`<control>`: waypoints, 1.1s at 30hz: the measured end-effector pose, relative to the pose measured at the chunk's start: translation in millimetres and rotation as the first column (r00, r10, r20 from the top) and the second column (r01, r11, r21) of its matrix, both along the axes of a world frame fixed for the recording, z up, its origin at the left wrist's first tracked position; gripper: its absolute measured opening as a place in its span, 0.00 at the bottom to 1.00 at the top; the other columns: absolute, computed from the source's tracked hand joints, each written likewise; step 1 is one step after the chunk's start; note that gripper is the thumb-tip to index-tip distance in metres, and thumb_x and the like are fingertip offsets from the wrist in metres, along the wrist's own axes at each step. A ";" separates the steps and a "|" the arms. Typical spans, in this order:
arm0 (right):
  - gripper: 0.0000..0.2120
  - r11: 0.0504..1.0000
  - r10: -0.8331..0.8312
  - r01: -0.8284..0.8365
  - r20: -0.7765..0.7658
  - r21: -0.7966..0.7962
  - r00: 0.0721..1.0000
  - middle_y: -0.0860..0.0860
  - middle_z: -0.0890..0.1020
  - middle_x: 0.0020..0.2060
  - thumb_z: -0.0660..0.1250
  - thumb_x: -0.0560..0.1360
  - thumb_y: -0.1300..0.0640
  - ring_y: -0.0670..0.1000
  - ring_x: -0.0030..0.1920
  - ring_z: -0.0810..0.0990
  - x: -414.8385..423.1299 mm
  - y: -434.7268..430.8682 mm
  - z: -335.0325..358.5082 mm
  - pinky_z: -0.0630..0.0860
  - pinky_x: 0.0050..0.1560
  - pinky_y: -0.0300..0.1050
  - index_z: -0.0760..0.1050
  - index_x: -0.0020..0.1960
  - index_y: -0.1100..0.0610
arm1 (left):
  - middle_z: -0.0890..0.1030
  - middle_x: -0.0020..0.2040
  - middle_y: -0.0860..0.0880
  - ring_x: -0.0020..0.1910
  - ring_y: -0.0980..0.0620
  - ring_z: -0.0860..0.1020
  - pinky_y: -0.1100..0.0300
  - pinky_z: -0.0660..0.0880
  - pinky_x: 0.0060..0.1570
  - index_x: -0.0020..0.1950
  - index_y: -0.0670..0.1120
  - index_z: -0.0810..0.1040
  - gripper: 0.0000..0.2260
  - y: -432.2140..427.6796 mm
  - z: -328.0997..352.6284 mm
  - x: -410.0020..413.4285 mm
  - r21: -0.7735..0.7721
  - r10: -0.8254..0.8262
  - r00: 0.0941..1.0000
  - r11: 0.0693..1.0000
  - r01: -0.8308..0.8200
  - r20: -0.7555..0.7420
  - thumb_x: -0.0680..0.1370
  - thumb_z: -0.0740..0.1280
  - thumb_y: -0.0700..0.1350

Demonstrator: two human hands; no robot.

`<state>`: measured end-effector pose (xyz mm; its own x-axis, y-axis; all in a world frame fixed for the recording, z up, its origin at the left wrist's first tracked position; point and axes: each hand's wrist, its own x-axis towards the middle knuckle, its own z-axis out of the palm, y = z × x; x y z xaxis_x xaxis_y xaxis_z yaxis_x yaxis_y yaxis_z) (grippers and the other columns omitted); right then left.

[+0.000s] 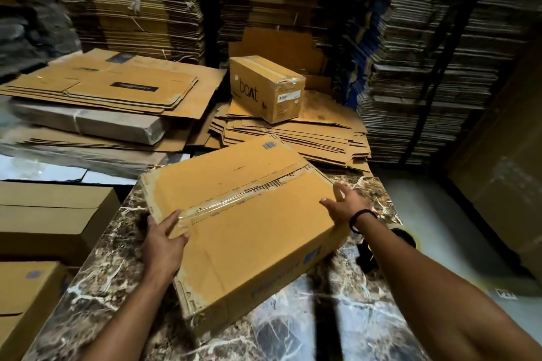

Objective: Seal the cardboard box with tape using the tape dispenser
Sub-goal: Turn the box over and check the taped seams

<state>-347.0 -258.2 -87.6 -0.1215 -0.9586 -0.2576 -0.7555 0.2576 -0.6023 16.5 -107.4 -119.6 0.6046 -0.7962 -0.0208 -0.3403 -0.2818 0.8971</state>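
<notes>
The cardboard box (249,228) lies flat on the marble desk (117,258), turned askew so its corners point toward the desk's edges. It fills most of the far half of the top. Its flaps are down, and a strip of clear tape (234,199) runs along the centre seam from the left side toward the far right corner.

I have both hands on it. My left hand (164,240) grips the left side where the tape ends, with fingers curled over onto the top face. My right hand (343,204) holds the right corner, thumb on top and fingers against the side. A dark band (362,218) circles that wrist.

The black tape dispenser (366,258) sits near the desk's right edge, just beside the box and partly hidden behind my right forearm.

Beyond the desk's far edge is a loose pile of flattened cartons (293,135). A smaller sealed box (267,88) printed "boat" stands on it. To the far left lie more flattened sheets (111,88) over wrapped bundles. Brown boxes (44,214) sit beside the desk's left edge. Tall stacks of folded cardboard (132,3) fill the background.
</notes>
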 end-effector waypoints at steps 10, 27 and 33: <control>0.33 0.975 -0.183 0.158 -0.165 -0.156 0.969 0.62 0.76 0.57 0.62 0.68 0.30 0.62 0.59 0.74 -15.6 133.5 -33.5 0.75 0.54 0.54 0.62 0.70 0.42 | 0.65 0.72 0.42 0.69 0.54 0.62 0.67 0.67 0.58 0.58 0.44 0.79 0.21 -37.0 41.3 31.1 0.012 -0.359 0.933 0.934 0.358 0.023 0.71 0.64 0.24; 0.25 0.784 0.532 -0.620 -0.534 0.018 0.657 0.48 0.50 0.77 0.44 0.81 0.47 0.49 0.77 0.50 104.9 57.0 -4.5 0.46 0.76 0.56 0.48 0.77 0.51 | 0.54 0.74 0.59 0.75 0.53 0.53 0.50 0.50 0.72 0.74 0.56 0.57 0.22 -74.5 16.6 -68.6 0.465 -0.683 0.450 0.725 0.508 0.575 0.81 0.51 0.58; 0.24 0.896 0.395 -0.443 -0.486 0.020 0.779 0.46 0.50 0.77 0.43 0.81 0.47 0.46 0.76 0.50 52.4 61.9 -10.0 0.42 0.75 0.53 0.48 0.77 0.49 | 0.61 0.73 0.58 0.73 0.50 0.59 0.44 0.56 0.71 0.71 0.57 0.65 0.29 -72.0 -5.2 19.8 0.498 -0.609 0.561 0.790 0.359 0.561 0.75 0.47 0.68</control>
